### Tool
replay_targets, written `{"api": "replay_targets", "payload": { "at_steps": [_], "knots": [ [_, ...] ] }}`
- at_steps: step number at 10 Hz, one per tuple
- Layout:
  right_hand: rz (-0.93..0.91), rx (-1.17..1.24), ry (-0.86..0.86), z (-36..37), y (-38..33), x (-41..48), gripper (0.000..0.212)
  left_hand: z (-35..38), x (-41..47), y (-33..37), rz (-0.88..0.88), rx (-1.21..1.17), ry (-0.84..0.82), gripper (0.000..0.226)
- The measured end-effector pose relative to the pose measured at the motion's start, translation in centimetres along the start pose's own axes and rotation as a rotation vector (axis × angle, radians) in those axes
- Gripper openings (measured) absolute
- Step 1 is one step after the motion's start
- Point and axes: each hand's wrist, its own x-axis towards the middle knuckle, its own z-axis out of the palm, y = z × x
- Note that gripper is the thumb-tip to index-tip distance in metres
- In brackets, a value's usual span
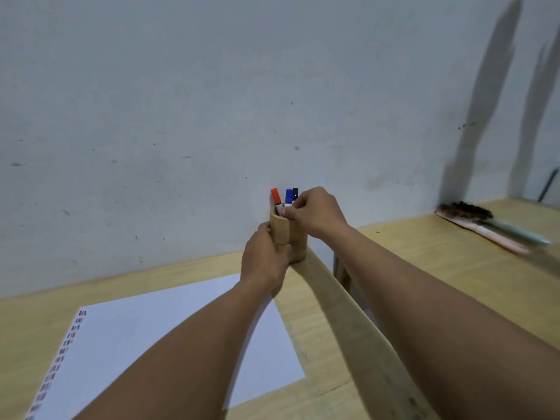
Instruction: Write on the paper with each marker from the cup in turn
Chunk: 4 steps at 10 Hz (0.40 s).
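Head view: two bare forearms reach forward from the bottom edge, the left one entering at about 6 o'clock and the right one at about 4 o'clock, both angled toward the middle. Under the left forearm lies the paper (pixel 145 338), a white sheet flat on the wooden table (pixel 27 316), with a column of small coloured marks along its edge at 8 o'clock. Farther on, the left hand (pixel 266 256) wraps around the side of the wooden cup (pixel 295 237), fingers curled against its wall in a firm grasp. The cup stands at the table's far right corner, close to the wall (pixel 181 101). The right hand (pixel 315 212) arches over the cup's rim from 3 o'clock, wrist bent, fingertips pinched on a marker there. Three caps rise above the rim: a red marker (pixel 275 196), a blue marker (pixel 288 197) and a black marker (pixel 295 194). Which one the fingers pinch is hidden. Far off at 2 o'clock, two brushes (pixel 485 228) lie on a second table (pixel 424 247).
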Motion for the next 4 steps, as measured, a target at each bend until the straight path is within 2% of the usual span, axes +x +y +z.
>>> {"api": "replay_targets", "payload": {
  "at_steps": [2, 3, 4],
  "knots": [
    [-0.044, -0.008, 0.016, -0.1, 0.0, -1.1, 0.027, 0.0, -0.6, 0.7, -0.011, 0.006, 0.026, 0.037],
    [-0.057, 0.036, 0.018, -0.7, -0.6, -2.1, 0.029, -0.6, -1.2, 1.6, -0.075, -0.004, -0.010, 0.046],
    [-0.093, 0.141, 0.054, -3.2, -2.1, -4.7, 0.016, -2.6, -3.3, 2.7, -0.051, 0.009, -0.040, 0.073]
  ]
}}
